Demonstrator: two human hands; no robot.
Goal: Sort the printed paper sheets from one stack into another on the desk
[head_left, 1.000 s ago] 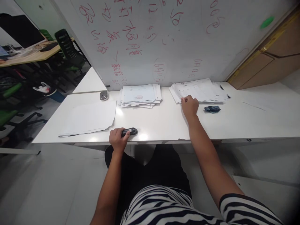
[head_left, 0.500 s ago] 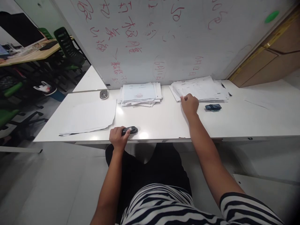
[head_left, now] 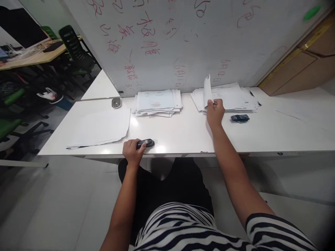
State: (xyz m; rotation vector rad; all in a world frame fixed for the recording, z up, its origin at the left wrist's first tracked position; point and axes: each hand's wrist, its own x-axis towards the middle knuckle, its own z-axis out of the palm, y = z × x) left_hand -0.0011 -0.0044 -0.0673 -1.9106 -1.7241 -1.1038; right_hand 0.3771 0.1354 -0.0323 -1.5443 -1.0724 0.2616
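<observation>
Near the front edge of the white table, my left hand (head_left: 132, 150) is closed around a black stapler (head_left: 146, 143), which rests on the tabletop. My right hand (head_left: 216, 111) pinches the near edge of a paper sheet (head_left: 207, 90) and lifts it, so that it curls up over the right paper stack (head_left: 230, 96). Left of it lies a second paper stack (head_left: 157, 101) with a red stamp on its top sheet. A small dark blue crumpled packet (head_left: 240, 118) sits just right of my right hand.
Large white sheets (head_left: 99, 129) cover the table's left part, with a small dark rounded device (head_left: 116, 102) behind them. A whiteboard (head_left: 162, 45) with red writing stands along the back edge. Cardboard boxes (head_left: 295, 75) stand at the back right.
My right hand has lifted the sheet's left side from the right stack, moving slightly right, and the sheet now curls upward. My left hand stays on the stapler.
</observation>
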